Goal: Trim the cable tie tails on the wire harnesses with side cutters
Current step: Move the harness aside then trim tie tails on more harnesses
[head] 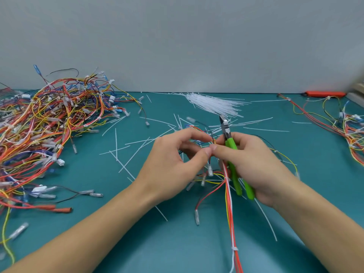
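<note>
A wire harness of red, orange, yellow and white wires runs from between my hands down to the near edge. A white cable tie binds it low down. My left hand pinches the wires at the harness top with thumb and forefinger. My right hand grips green-handled side cutters, jaws pointing up and away, while its thumb and forefinger also pinch the same wires. The thumbs nearly touch. What lies between the fingertips is hidden.
A big tangle of harnesses fills the left of the teal mat. Another pile lies at the right edge. A bundle of white cable ties sits at the back. Cut tails are scattered around. An orange tool lies far right.
</note>
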`<action>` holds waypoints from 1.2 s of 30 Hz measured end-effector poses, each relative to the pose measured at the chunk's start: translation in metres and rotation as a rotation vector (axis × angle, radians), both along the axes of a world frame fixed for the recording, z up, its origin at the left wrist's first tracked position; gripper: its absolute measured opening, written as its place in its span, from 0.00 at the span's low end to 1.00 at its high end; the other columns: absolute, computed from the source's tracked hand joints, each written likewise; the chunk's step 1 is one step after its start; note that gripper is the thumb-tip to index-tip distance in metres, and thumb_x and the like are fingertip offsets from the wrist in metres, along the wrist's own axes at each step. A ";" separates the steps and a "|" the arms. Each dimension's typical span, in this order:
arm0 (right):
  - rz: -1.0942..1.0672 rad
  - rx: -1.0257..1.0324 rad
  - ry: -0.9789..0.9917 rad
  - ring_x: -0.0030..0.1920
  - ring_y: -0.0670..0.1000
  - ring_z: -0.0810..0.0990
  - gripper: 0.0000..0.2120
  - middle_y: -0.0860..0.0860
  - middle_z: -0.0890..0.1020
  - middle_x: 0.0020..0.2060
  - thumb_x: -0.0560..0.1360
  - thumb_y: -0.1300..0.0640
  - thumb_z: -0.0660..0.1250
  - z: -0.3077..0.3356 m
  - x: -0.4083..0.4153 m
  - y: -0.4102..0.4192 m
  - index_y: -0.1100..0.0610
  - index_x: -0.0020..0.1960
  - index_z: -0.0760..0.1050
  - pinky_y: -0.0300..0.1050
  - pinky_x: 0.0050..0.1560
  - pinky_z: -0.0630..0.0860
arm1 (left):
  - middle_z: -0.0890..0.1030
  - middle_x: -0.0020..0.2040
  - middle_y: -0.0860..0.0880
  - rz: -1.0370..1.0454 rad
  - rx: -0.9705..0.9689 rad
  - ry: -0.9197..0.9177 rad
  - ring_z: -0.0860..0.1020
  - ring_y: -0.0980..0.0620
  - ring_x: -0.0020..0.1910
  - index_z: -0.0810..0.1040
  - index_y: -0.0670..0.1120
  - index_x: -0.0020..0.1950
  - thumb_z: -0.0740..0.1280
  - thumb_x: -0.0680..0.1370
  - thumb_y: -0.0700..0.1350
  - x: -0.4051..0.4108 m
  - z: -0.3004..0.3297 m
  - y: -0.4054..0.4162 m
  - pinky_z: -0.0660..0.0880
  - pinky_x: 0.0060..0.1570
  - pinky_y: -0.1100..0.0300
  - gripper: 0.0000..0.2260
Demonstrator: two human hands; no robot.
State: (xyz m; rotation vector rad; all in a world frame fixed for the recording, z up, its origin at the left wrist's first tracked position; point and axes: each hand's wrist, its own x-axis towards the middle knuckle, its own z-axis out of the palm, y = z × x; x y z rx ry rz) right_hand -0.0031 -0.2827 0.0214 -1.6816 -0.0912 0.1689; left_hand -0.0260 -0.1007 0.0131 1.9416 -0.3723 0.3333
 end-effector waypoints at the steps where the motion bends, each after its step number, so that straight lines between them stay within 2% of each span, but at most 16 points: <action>1: 0.003 0.035 0.039 0.30 0.48 0.75 0.08 0.50 0.80 0.31 0.76 0.60 0.75 0.001 0.001 -0.001 0.59 0.51 0.78 0.40 0.30 0.72 | 0.87 0.38 0.56 -0.021 -0.006 0.030 0.83 0.53 0.40 0.83 0.54 0.54 0.71 0.79 0.45 0.000 0.001 0.001 0.77 0.44 0.61 0.06; 4: 0.024 0.169 0.141 0.34 0.50 0.79 0.11 0.54 0.86 0.41 0.75 0.67 0.73 0.004 0.007 -0.006 0.57 0.54 0.79 0.51 0.42 0.75 | 0.87 0.38 0.52 0.067 -0.157 0.072 0.84 0.52 0.35 0.84 0.51 0.51 0.69 0.80 0.42 0.008 0.003 0.010 0.79 0.38 0.62 0.06; 5: 0.019 0.196 0.146 0.34 0.50 0.79 0.12 0.54 0.87 0.44 0.75 0.70 0.71 0.005 0.008 -0.007 0.57 0.54 0.79 0.50 0.43 0.76 | 0.87 0.38 0.51 0.139 -0.216 0.063 0.84 0.53 0.34 0.84 0.50 0.50 0.68 0.81 0.40 0.013 0.003 0.014 0.79 0.38 0.62 0.07; 8: -0.002 0.195 0.094 0.35 0.50 0.79 0.12 0.55 0.88 0.47 0.77 0.72 0.67 0.008 0.009 -0.011 0.58 0.55 0.79 0.45 0.40 0.78 | 0.87 0.40 0.52 0.326 -0.363 0.120 0.81 0.57 0.34 0.83 0.49 0.50 0.67 0.80 0.37 0.027 0.002 0.027 0.77 0.36 0.67 0.08; 11: 0.031 0.211 0.052 0.38 0.50 0.79 0.10 0.54 0.88 0.49 0.78 0.67 0.68 0.011 0.009 -0.014 0.55 0.55 0.80 0.47 0.42 0.78 | 0.88 0.43 0.54 0.405 -0.426 0.273 0.81 0.56 0.34 0.82 0.48 0.53 0.67 0.80 0.37 0.036 -0.005 0.038 0.77 0.31 0.64 0.08; 15: 0.048 0.202 -0.042 0.43 0.48 0.80 0.09 0.54 0.88 0.51 0.79 0.64 0.68 0.014 0.007 -0.014 0.51 0.52 0.81 0.50 0.43 0.76 | 0.87 0.48 0.48 0.390 -0.449 0.413 0.83 0.55 0.34 0.80 0.46 0.56 0.66 0.80 0.36 0.040 -0.010 0.042 0.79 0.29 0.60 0.08; 18: 0.073 0.208 -0.179 0.45 0.50 0.80 0.10 0.54 0.88 0.51 0.79 0.65 0.68 0.018 0.004 -0.014 0.50 0.51 0.80 0.51 0.44 0.75 | 0.87 0.48 0.45 0.326 -0.448 0.456 0.84 0.52 0.34 0.81 0.44 0.54 0.68 0.80 0.37 0.039 -0.007 0.039 0.79 0.27 0.59 0.06; 22: 0.130 0.173 -0.418 0.43 0.47 0.79 0.11 0.52 0.88 0.51 0.77 0.61 0.69 0.023 -0.002 -0.012 0.44 0.48 0.80 0.41 0.46 0.78 | 0.88 0.48 0.45 0.152 -0.451 0.467 0.85 0.48 0.36 0.82 0.45 0.55 0.68 0.81 0.41 0.033 -0.003 0.034 0.77 0.26 0.60 0.05; 25: 0.184 0.118 -0.575 0.47 0.46 0.81 0.13 0.51 0.87 0.52 0.78 0.63 0.68 0.027 -0.008 -0.010 0.44 0.49 0.79 0.37 0.49 0.77 | 0.88 0.53 0.47 -0.030 -0.457 0.487 0.86 0.47 0.43 0.82 0.48 0.60 0.69 0.81 0.46 0.028 0.002 0.028 0.77 0.30 0.60 0.08; 27: 0.200 -0.037 -0.688 0.53 0.46 0.83 0.12 0.50 0.87 0.52 0.78 0.64 0.68 0.025 -0.009 -0.008 0.47 0.51 0.78 0.38 0.53 0.77 | 0.87 0.55 0.47 -0.124 -0.518 0.515 0.85 0.46 0.47 0.80 0.50 0.63 0.68 0.79 0.48 0.025 0.005 0.025 0.78 0.34 0.58 0.13; 30: 0.168 -0.341 -0.831 0.55 0.51 0.82 0.12 0.47 0.83 0.51 0.77 0.65 0.72 0.014 -0.009 -0.004 0.49 0.53 0.80 0.42 0.55 0.77 | 0.86 0.56 0.50 -0.189 -0.621 0.512 0.82 0.48 0.53 0.79 0.50 0.67 0.62 0.81 0.46 0.024 0.006 0.026 0.76 0.48 0.52 0.16; 32: 0.191 -0.431 -0.829 0.55 0.48 0.80 0.16 0.46 0.79 0.51 0.75 0.69 0.74 0.007 -0.009 -0.001 0.49 0.53 0.80 0.37 0.56 0.74 | 0.84 0.62 0.47 -0.187 -0.667 0.505 0.80 0.50 0.59 0.78 0.51 0.66 0.60 0.81 0.44 0.023 0.008 0.029 0.73 0.56 0.49 0.15; 34: 0.206 -0.492 -0.820 0.56 0.46 0.78 0.20 0.44 0.77 0.51 0.73 0.70 0.74 0.004 -0.008 -0.002 0.48 0.54 0.80 0.33 0.57 0.71 | 0.84 0.63 0.45 -0.185 -0.734 0.494 0.82 0.49 0.59 0.77 0.51 0.61 0.60 0.80 0.40 0.024 0.010 0.033 0.71 0.59 0.47 0.13; 36: 0.206 -0.542 -0.829 0.56 0.43 0.77 0.19 0.41 0.77 0.51 0.72 0.69 0.74 0.004 -0.006 -0.005 0.47 0.54 0.80 0.30 0.55 0.69 | 0.84 0.63 0.43 -0.194 -0.791 0.466 0.83 0.45 0.59 0.76 0.50 0.60 0.61 0.77 0.37 0.024 0.011 0.036 0.70 0.61 0.44 0.15</action>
